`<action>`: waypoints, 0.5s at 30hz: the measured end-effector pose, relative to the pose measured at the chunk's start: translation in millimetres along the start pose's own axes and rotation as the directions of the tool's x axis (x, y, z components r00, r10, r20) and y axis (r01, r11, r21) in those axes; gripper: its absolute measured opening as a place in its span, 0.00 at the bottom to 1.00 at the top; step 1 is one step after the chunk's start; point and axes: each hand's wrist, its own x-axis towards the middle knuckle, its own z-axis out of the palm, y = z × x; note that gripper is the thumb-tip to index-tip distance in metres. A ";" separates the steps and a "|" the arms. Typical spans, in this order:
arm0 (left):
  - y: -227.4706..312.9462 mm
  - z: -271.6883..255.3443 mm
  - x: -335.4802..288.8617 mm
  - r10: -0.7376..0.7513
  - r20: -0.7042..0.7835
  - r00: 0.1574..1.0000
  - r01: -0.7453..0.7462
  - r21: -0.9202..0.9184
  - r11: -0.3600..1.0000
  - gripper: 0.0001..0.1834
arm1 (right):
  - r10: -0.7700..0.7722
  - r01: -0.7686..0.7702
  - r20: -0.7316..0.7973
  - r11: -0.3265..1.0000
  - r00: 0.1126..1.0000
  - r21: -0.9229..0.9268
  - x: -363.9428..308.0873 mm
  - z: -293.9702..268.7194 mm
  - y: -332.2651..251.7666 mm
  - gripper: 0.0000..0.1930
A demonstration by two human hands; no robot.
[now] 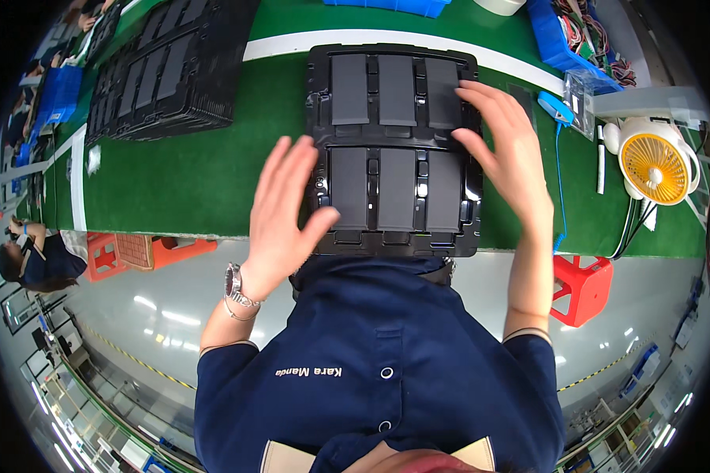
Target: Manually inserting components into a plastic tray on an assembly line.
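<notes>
A black plastic tray (394, 143) lies at the near edge of the green table, straight in front of my body. Two rows of dark grey flat rectangular pieces (397, 189) fill its compartments. At the tray's left side is my left hand (282, 217), open, its thumb over the near left corner and its fingers along the edge. My right hand (506, 146) is open at the far right part of the tray, with fingertips and thumb over the right-hand pieces. Whether either hand presses on the tray, I cannot tell.
Stacked black trays (166, 87) stand at the left. To the right are a yellow and white fan (655, 167), a blue wrist strap with cord (556, 106), a white marker-like stick (600, 162) and a blue bin (556, 39) of wires. Red stools (582, 292) stand below the table.
</notes>
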 end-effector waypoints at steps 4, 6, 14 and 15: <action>-9.2 21.9 -9.7 -0.193 -0.024 0.981 0.193 0.006 0.981 0.29 | 0.330 -0.311 -0.176 0.942 0.927 0.126 -44.8 30.1 -12.1 0.20; -4.6 23.7 -8.2 -0.190 -0.078 0.979 0.191 0.003 0.982 0.29 | 0.390 -0.367 -0.147 0.916 0.909 0.164 -53.1 39.5 -30.1 0.23; 23.9 9.8 -3.6 -0.419 -0.015 0.908 0.269 -0.746 0.609 0.37 | 0.428 -0.397 -0.194 0.900 0.883 0.180 -54.4 41.9 -26.8 0.21; 25.8 7.6 -3.0 -0.359 -0.060 0.931 0.222 -0.688 0.690 0.38 | 0.427 -0.397 -0.195 0.901 0.883 0.176 -54.6 41.8 -26.4 0.21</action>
